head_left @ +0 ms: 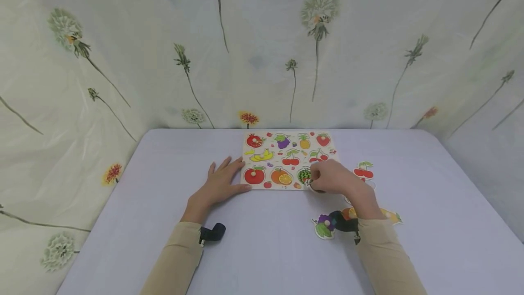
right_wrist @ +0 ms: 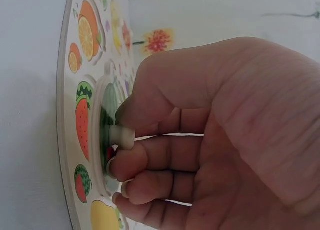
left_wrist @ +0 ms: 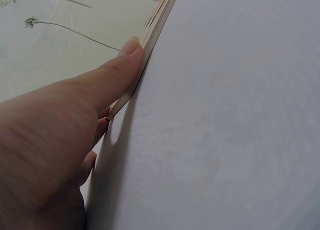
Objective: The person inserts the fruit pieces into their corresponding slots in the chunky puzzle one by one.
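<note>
A fruit puzzle board lies flat on the table. My left hand rests at its left end with straight fingers, the thumb touching the near edge, as the left wrist view also shows. Over the board's near right part, my right hand pinches the pale knob of a green and red puzzle piece, seemingly watermelon. That piece lies close against the board beside the printed watermelon slice; whether it sits in its recess I cannot tell. Beside it shows a watermelon picture. Fingers hide much of the piece.
Loose pieces lie right of the board: cherries, grapes, and an orange piece and a yellow piece partly behind the right forearm. A flowered curtain stands behind the white table.
</note>
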`<state>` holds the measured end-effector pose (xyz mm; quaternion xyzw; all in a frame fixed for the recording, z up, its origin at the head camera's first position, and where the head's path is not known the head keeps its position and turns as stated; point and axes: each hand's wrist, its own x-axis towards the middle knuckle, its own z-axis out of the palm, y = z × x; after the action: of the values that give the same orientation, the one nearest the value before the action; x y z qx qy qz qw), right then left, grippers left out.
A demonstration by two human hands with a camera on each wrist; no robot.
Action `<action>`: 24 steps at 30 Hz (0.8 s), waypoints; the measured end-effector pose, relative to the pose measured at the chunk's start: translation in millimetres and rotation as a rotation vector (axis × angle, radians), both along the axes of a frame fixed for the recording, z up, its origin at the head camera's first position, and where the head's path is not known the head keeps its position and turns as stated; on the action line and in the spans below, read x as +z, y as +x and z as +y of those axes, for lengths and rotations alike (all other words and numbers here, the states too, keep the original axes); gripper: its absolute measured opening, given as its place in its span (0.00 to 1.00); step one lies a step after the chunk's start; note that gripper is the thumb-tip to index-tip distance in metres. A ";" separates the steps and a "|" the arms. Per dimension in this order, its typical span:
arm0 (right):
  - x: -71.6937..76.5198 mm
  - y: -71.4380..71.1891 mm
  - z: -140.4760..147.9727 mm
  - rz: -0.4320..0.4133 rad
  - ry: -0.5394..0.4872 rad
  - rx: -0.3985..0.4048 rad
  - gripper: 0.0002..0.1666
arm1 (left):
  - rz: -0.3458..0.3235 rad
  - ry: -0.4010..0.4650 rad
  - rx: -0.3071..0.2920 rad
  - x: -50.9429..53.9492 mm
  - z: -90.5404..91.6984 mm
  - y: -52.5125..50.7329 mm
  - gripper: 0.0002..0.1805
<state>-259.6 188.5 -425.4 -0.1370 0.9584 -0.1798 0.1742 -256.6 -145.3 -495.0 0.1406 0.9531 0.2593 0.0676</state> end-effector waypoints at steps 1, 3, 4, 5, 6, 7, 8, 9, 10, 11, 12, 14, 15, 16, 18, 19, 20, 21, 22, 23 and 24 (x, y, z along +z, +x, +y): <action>-0.9 -0.7 0.3 0.006 -0.003 0.000 0.06 | -0.002 0.000 0.000 0.1 0.1 -0.1 0.45; -2.6 -2.1 0.6 0.011 -0.013 -0.004 0.06 | -0.005 -0.005 -0.001 0.1 0.3 -0.3 0.46; -3.6 -2.8 0.6 0.012 -0.019 -0.007 0.06 | -0.006 -0.006 0.001 0.0 0.4 -0.4 0.46; -4.5 -3.5 0.6 0.013 -0.027 -0.008 0.06 | -0.007 -0.010 0.003 0.1 0.6 -0.4 0.46; -5.6 -4.2 0.4 0.014 -0.034 -0.009 0.06 | -0.006 -0.010 0.004 -0.2 0.6 -0.6 0.46; -6.5 -4.9 0.2 0.017 -0.041 -0.010 0.06 | -0.006 -0.010 0.005 -0.2 0.7 -0.6 0.46; -7.3 -5.8 0.1 0.020 -0.045 -0.013 0.06 | -0.003 -0.011 0.004 -0.3 0.7 -0.6 0.46; -8.0 -6.5 -0.2 0.025 -0.050 -0.012 0.05 | -0.003 -0.013 0.006 -0.4 0.7 -0.7 0.46; -8.7 -7.2 -0.6 0.030 -0.054 -0.013 0.05 | 0.000 -0.009 0.005 -0.5 0.7 -0.8 0.46; -8.9 -7.8 -0.9 0.037 -0.057 -0.011 0.04 | 0.002 -0.012 0.005 -0.7 0.6 -0.8 0.46; -9.2 -8.2 -1.4 0.042 -0.059 -0.011 0.04 | 0.003 -0.010 0.005 -0.7 0.5 -0.9 0.45; -8.4 -8.4 -2.2 0.050 -0.063 -0.016 0.04 | 0.005 -0.006 0.006 -0.4 0.5 -0.6 0.45; -8.1 -8.4 -2.7 0.053 -0.066 -0.017 0.04 | 0.004 -0.005 0.006 -0.4 0.5 -0.6 0.45; -7.8 -8.5 -3.2 0.057 -0.067 -0.020 0.04 | 0.005 -0.004 0.007 -0.2 0.6 -0.6 0.45; -7.4 -8.6 -4.4 0.064 -0.072 -0.026 0.04 | 0.004 -0.005 0.008 0.4 0.7 -0.4 0.45; -7.5 -9.0 -4.8 0.069 -0.074 -0.030 0.03 | 0.003 -0.003 0.007 0.7 0.8 -0.4 0.45; -7.8 -9.5 -5.3 0.074 -0.078 -0.027 0.03 | 0.002 -0.003 0.006 1.1 0.9 -0.4 0.45; -8.1 -10.0 -5.8 0.080 -0.080 -0.028 0.03 | 0.001 -0.002 0.006 1.4 0.9 -0.2 0.45; -8.7 -10.5 -6.1 0.086 -0.082 -0.025 0.03 | 0.001 -0.002 0.006 1.8 1.0 -0.2 0.45; -9.3 -11.1 -6.5 0.091 -0.083 -0.027 0.03 | 0.001 0.000 0.006 2.2 0.9 0.0 0.45; -9.7 -11.6 -6.8 0.096 -0.082 -0.028 0.03 | 0.000 0.003 0.006 2.7 0.9 0.2 0.45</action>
<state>-271.2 181.6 -435.2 -0.1392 0.9593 -0.2146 0.1199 -256.4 -144.5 -492.3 0.1377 0.9532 0.2608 0.0664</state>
